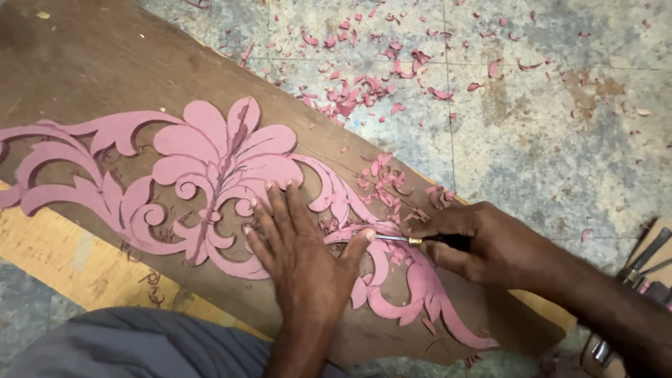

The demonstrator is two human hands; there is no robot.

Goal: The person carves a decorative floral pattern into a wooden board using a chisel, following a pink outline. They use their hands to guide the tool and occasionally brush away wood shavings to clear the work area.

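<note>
On the wooden board (84, 77), right hand (476, 241) grips a chisel (392, 239); left hand (297, 245) lies flat.

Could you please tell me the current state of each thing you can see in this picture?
Left hand: flat on the carving, fingers spread.
Right hand: closed round the chisel.
Chisel: tip at the pink scroll.
Pink floral carving: partly cut, lying on the brown board.
Pink shavings: scattered on the floor.

Woodcarving workshop, pink shavings (364, 87), spare chisels (647, 262)
</note>
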